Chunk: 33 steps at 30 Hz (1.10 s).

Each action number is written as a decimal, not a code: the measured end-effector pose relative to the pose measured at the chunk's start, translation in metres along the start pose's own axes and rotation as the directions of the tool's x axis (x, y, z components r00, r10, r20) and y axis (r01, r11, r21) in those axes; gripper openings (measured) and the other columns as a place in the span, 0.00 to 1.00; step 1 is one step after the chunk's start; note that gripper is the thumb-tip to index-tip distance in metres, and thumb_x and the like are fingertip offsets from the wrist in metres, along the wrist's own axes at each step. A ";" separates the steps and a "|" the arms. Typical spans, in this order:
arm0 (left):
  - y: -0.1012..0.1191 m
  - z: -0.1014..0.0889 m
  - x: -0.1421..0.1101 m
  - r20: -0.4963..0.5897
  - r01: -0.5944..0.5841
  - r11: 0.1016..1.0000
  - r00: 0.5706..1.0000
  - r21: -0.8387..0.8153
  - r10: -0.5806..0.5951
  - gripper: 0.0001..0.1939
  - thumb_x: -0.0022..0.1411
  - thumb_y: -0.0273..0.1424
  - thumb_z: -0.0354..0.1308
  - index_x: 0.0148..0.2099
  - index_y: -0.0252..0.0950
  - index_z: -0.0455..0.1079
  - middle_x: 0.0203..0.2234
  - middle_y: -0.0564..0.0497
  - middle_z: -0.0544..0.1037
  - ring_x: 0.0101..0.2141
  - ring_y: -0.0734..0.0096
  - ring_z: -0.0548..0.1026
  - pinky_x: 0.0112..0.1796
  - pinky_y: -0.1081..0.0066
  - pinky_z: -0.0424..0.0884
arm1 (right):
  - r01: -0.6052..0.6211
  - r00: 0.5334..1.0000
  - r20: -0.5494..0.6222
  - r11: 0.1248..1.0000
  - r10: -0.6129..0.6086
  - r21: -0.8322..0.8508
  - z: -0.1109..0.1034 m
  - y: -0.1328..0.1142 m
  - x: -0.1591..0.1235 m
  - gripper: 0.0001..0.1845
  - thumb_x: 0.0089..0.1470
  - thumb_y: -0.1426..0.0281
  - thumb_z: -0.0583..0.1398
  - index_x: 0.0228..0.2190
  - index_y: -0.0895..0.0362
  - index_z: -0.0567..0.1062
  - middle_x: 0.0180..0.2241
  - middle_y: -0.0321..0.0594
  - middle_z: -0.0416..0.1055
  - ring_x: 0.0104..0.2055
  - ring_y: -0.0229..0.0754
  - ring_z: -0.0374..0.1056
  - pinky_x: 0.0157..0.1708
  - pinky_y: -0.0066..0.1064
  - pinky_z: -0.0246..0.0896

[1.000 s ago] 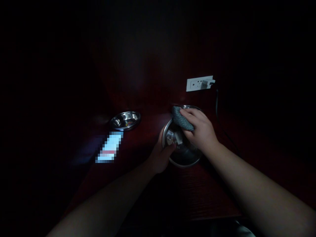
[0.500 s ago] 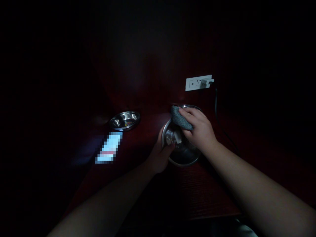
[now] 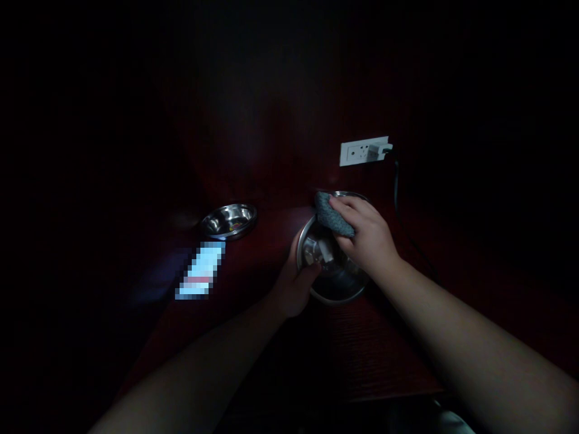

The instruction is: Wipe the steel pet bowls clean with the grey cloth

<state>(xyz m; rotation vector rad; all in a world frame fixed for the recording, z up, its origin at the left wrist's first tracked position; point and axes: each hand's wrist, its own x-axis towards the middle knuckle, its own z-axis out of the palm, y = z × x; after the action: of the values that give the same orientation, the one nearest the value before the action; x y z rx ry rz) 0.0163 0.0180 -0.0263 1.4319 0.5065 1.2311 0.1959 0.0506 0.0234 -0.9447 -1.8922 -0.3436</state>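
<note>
A shiny metal bowl point(image 3: 337, 286) is tilted in front of me, its inside toward me. My left hand point(image 3: 296, 280) grips it by the left rim, thumb inside and fingers behind. My right hand point(image 3: 368, 235) is closed on a grey-green cloth point(image 3: 332, 216) and presses it at the bowl's upper rim. Behind that hand, the rim of another metal dish point(image 3: 348, 194) shows; the rest of it is hidden. To the left, a shallow metal bowl point(image 3: 230, 221) with a small coloured sticker inside rests on the dark red table point(image 3: 375, 355).
A bright, pixelated phone-like screen point(image 3: 201, 271) lies in front of the left bowl. A white wall socket point(image 3: 364, 152) holds a plug, with a dark cable point(image 3: 397, 193) running down to the right. Surroundings are very dark. The table's front edge runs along the bottom.
My right hand and the cloth have shifted very slightly to the right along the bowl's rim. My left hand and the bowl stay almost in place.
</note>
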 end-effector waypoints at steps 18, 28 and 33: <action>0.000 0.001 -0.002 -0.097 0.023 0.999 0.995 0.043 -0.018 0.33 0.61 0.33 0.60 0.67 0.43 0.55 0.60 0.46 0.69 0.59 0.54 0.67 0.61 0.54 0.59 | -0.071 0.997 -0.021 0.997 0.071 0.023 0.001 0.001 0.000 0.32 0.49 0.76 0.60 0.57 0.51 0.71 0.49 0.45 0.73 0.51 0.53 0.70 0.51 0.47 0.66; 0.005 0.001 0.000 -0.093 0.008 0.998 0.996 0.064 -0.002 0.35 0.61 0.34 0.60 0.68 0.43 0.53 0.60 0.46 0.68 0.60 0.53 0.66 0.61 0.56 0.58 | -0.141 0.990 0.006 0.990 0.141 0.025 0.003 0.003 0.000 0.32 0.48 0.76 0.60 0.57 0.52 0.70 0.49 0.45 0.74 0.51 0.54 0.70 0.51 0.48 0.67; 0.004 0.000 -0.001 -0.088 -0.001 0.998 0.996 0.067 0.007 0.37 0.62 0.36 0.59 0.69 0.44 0.50 0.62 0.46 0.67 0.60 0.52 0.65 0.62 0.53 0.58 | -0.163 0.987 0.010 0.985 0.163 0.046 0.004 0.004 -0.002 0.31 0.50 0.75 0.59 0.57 0.53 0.70 0.50 0.46 0.73 0.52 0.53 0.70 0.51 0.47 0.67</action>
<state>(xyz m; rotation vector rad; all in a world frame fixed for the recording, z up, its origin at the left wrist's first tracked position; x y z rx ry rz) 0.0148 0.0157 -0.0235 1.4396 0.6105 1.2952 0.1970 0.0547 0.0197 -1.0624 -1.8069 -0.1978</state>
